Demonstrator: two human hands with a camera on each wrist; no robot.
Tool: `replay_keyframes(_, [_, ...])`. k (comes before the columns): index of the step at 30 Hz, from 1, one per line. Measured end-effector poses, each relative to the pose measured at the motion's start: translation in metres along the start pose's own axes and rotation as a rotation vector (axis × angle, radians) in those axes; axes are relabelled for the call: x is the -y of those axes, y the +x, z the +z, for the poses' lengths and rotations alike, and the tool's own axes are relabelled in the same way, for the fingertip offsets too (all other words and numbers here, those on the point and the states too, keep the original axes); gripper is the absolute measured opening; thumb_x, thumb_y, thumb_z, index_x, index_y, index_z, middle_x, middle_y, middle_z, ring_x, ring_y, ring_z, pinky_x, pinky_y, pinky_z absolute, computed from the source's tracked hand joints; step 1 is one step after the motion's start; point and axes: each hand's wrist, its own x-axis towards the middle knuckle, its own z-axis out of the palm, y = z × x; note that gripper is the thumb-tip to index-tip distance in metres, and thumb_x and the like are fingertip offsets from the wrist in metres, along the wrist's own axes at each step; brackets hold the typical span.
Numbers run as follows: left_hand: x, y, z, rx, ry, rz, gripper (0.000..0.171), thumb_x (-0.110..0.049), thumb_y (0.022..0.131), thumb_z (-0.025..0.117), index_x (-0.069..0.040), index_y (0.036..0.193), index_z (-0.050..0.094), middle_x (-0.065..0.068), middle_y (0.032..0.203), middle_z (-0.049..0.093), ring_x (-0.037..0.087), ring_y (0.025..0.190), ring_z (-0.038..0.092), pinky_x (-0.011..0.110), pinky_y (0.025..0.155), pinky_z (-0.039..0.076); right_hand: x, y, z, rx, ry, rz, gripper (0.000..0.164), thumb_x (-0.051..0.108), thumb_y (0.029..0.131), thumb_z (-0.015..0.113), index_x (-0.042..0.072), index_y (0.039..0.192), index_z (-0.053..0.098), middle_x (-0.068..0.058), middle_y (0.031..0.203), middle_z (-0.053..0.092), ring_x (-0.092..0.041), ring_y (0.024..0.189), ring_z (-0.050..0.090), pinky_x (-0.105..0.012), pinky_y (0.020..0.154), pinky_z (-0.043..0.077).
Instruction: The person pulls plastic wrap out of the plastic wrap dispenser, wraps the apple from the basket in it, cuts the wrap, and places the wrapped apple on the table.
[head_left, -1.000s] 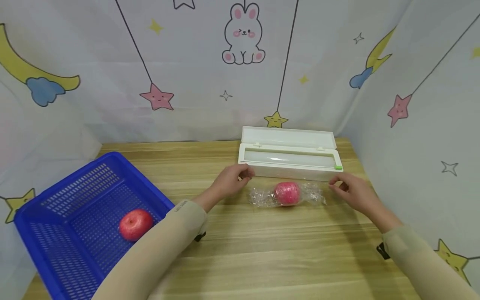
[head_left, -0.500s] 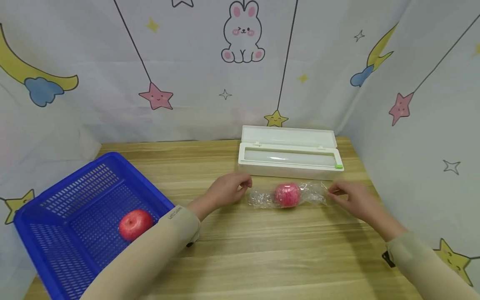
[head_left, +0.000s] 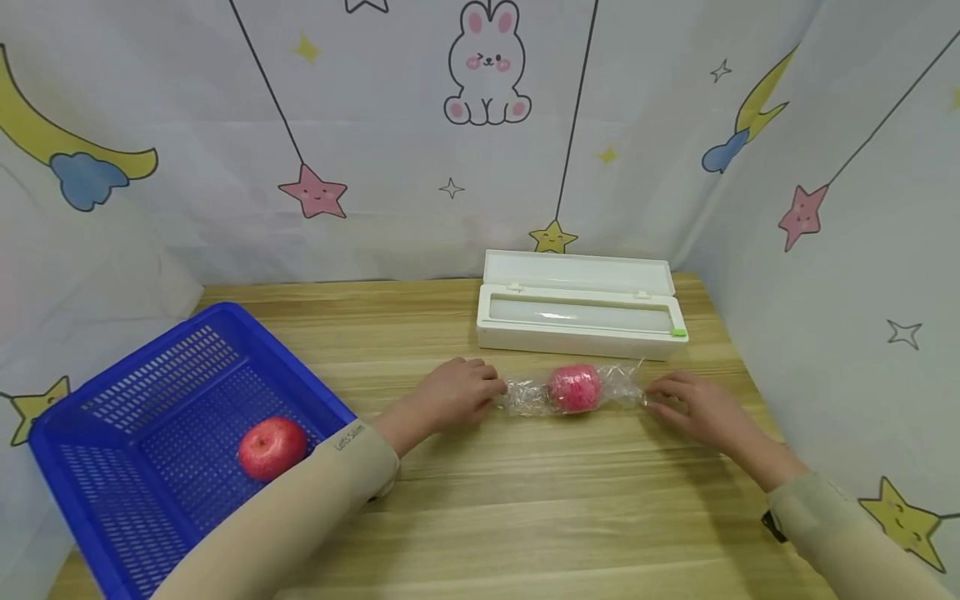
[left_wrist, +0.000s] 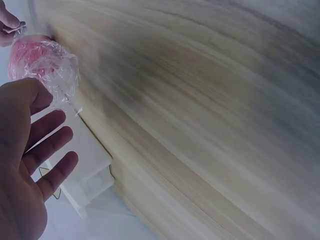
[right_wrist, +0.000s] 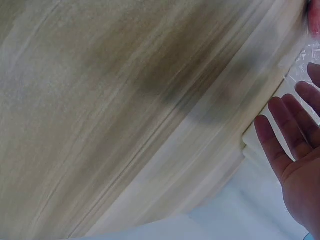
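A red apple (head_left: 574, 388) wrapped in cling film lies on the table, a crinkled film end sticking out on each side. My left hand (head_left: 459, 392) pinches at the left film end (head_left: 525, 397); the left wrist view shows its thumb (left_wrist: 37, 95) bent, the other fingers spread, and the index finger hidden. At the opposite side, my right hand (head_left: 697, 410) pinches the right film end (head_left: 626, 386) between thumb and index finger. In the right wrist view, that hand's remaining fingers (right_wrist: 272, 142) extend loosely and the apple shows only at the corner.
Behind the apple stands a white cling film dispenser (head_left: 581, 339), its lid (head_left: 577, 273) raised and the roll visible. A blue plastic basket (head_left: 180, 367) with a bare red apple (head_left: 272, 448) sits on the left. A patterned cloth (head_left: 390, 167) surrounds the wooden table (head_left: 555, 517).
Both hands have come down from the dispenser's front to the film ends and closed in on them. The wrapped apple has stayed nearly in place.
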Motion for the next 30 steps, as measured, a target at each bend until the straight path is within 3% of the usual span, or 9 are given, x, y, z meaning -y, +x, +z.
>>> replay_keyframes(3, [-0.002,-0.003,-0.003,0.042,0.065,0.017,0.024,-0.023,0.091,0.054,-0.024,0.115,0.061,-0.005,0.107,0.059,0.015,0.099,0.054,0.034,0.081,0.044,0.001,-0.002,0.001,0.012,-0.011,0.002,0.028,0.019,0.081,0.074,0.012,0.107,0.065,-0.001,0.103,0.058,-0.019,0.089,0.057,-0.040,0.073,0.048])
replay_keyframes(6, [-0.003,-0.005,-0.008,0.036,0.058,-0.008,0.027,-0.023,0.091,0.052,-0.023,0.117,0.061,-0.006,0.108,0.061,0.013,0.099,0.055,0.033,0.083,0.044,0.003,-0.004,0.002,0.014,-0.019,0.009,0.032,0.017,0.080,0.074,0.010,0.110,0.065,-0.003,0.104,0.056,-0.021,0.090,0.056,-0.041,0.073,0.048])
replay_keyframes(11, [-0.005,-0.008,-0.017,-0.114,0.070,-0.041,0.017,-0.024,0.089,0.051,-0.019,0.100,0.063,-0.005,0.094,0.060,0.014,0.088,0.056,0.031,0.072,0.044,0.005,-0.007,0.003,0.002,-0.015,0.000,0.035,0.015,0.079,0.074,0.009,0.112,0.064,-0.003,0.103,0.055,-0.017,0.088,0.055,-0.039,0.071,0.047])
replay_keyframes(15, [-0.014,0.008,-0.024,-0.212,0.084,-0.050,0.019,-0.034,0.090,0.052,-0.018,0.100,0.057,-0.003,0.099,0.052,0.016,0.092,0.051,0.032,0.077,0.043,0.006,-0.008,0.003,-0.014,-0.007,-0.008,0.036,0.014,0.078,0.075,0.008,0.111,0.064,-0.002,0.102,0.054,-0.014,0.087,0.053,-0.037,0.069,0.047])
replay_keyframes(18, [-0.027,0.033,-0.028,-0.184,0.051,-0.072,0.041,-0.048,0.091,0.053,-0.018,0.118,0.051,0.000,0.116,0.048,0.019,0.107,0.047,0.034,0.091,0.039,0.006,-0.010,0.001,-0.019,-0.007,-0.006,0.037,0.013,0.077,0.075,0.008,0.111,0.064,-0.003,0.104,0.054,-0.016,0.090,0.053,-0.038,0.071,0.047])
replay_keyframes(23, [-0.046,0.068,-0.018,-0.066,-0.007,-0.152,0.070,-0.064,0.086,0.054,-0.016,0.135,0.038,0.002,0.129,0.043,0.020,0.119,0.040,0.035,0.099,0.032,0.006,-0.012,-0.003,0.000,-0.013,0.009,0.039,0.016,0.079,0.074,0.010,0.116,0.062,-0.007,0.114,0.052,-0.024,0.100,0.052,-0.044,0.079,0.045])
replay_keyframes(27, [-0.054,0.081,-0.004,-0.003,-0.012,-0.229,0.081,-0.067,0.082,0.056,-0.015,0.138,0.033,0.001,0.131,0.042,0.020,0.122,0.038,0.036,0.103,0.027,0.007,-0.014,-0.004,0.009,-0.013,0.013,0.042,0.016,0.079,0.074,0.008,0.118,0.060,-0.009,0.119,0.053,-0.028,0.106,0.051,-0.047,0.084,0.043])
replay_keyframes(30, [-0.057,0.086,0.004,0.005,-0.010,-0.262,0.081,-0.066,0.082,0.057,-0.014,0.138,0.033,0.001,0.130,0.043,0.020,0.121,0.039,0.037,0.102,0.028,0.008,-0.017,-0.006,0.014,-0.010,0.028,0.043,0.016,0.080,0.073,0.007,0.119,0.059,-0.010,0.120,0.054,-0.029,0.107,0.052,-0.047,0.086,0.043])
